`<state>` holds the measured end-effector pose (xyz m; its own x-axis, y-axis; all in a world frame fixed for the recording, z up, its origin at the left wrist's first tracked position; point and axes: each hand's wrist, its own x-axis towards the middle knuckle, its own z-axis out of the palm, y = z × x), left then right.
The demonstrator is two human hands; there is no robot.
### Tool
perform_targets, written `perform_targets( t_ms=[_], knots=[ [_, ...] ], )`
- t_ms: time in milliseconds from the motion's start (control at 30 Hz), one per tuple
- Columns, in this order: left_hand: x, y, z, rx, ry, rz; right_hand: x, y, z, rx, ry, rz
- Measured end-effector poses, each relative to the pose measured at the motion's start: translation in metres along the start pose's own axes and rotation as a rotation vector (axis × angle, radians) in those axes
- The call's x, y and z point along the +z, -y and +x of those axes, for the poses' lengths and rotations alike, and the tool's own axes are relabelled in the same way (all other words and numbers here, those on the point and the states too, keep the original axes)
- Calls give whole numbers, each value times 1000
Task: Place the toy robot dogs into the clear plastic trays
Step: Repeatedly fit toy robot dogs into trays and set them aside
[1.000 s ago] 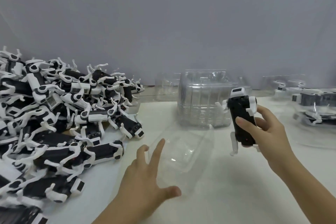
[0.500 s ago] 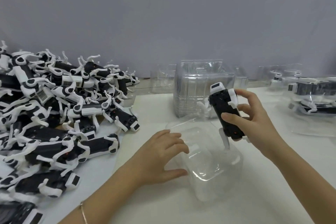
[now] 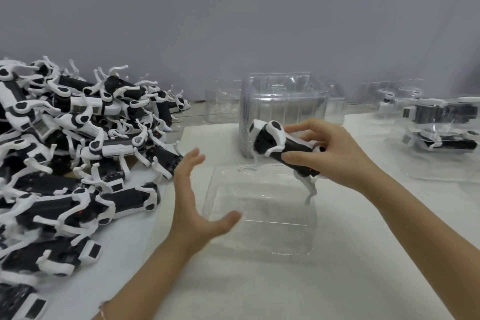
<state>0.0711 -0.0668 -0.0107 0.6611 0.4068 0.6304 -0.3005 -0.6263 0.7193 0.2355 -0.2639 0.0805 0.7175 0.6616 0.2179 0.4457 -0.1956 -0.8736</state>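
Grip of right hand [image 3: 337, 154] curls round toy dog [image 3: 271, 141]

Toy-packing workbench [image 3: 259, 280]: heap of identical toy robot dogs [image 3: 117, 148], stack of clear plastic trays [image 3: 283, 112], plain grey wall [image 3: 233, 21].

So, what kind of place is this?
Probably a toy packing station in a factory: a large pile of toy robot dogs, a stack of empty clear plastic trays, and filled trays at the right.
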Motion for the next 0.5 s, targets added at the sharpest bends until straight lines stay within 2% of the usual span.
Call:
perform_targets(
  t_ms=[100, 200, 267, 500],
  knots=[
    [1, 16, 10, -319, 125, -320, 9, 6, 11, 2, 135, -137],
    [12, 19, 15, -541, 312, -515, 21, 2, 18, 33, 304, -361],
    [19, 18, 14, -587, 349, -525, 28, -3, 18, 30, 370, -504],
    [25, 9, 12, -641, 255, -489, 22, -11, 13, -72, 360, -741]
  ],
)
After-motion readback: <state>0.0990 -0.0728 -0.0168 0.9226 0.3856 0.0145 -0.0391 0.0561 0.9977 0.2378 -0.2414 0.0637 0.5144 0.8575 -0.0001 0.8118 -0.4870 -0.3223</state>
